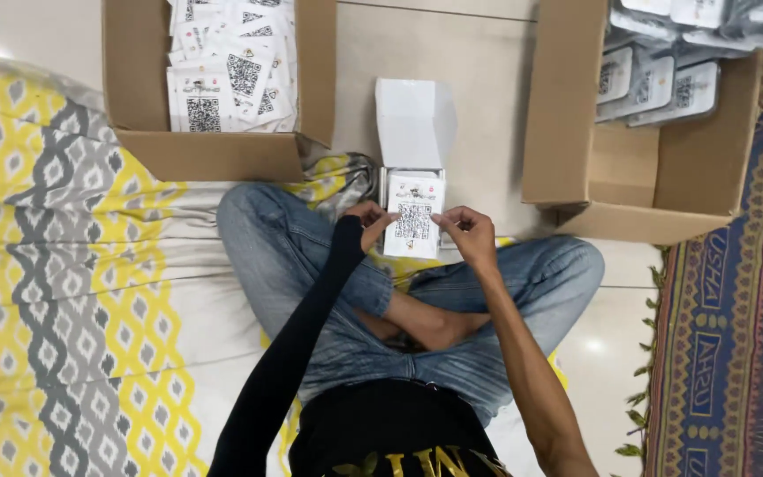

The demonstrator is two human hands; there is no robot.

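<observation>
**Both hands pinch a printed card over an open white box**

The person sits cross-legged on the floor (470, 62), part of it covered by a yellow-and-grey patterned sheet (64, 291). The left hand (369, 221), in a black sleeve, and the bare right hand (468, 231) meet at the middle of the view, each pinching a side edge of a white printed card (413, 216) between thumb and fingers. Held by both edges, the card stays flat and squared over the small white box (415, 141) just beyond the knees, whose lid stands open toward 12 o'clock.

At 11 o'clock an open cardboard carton (214, 150) holds a loose heap of similar cards. At 2 o'clock a second cardboard carton (646, 177) holds grey wrapped packets (655, 84). Both lie within reach. A patterned rug (744, 309) lies at 3 o'clock.
</observation>
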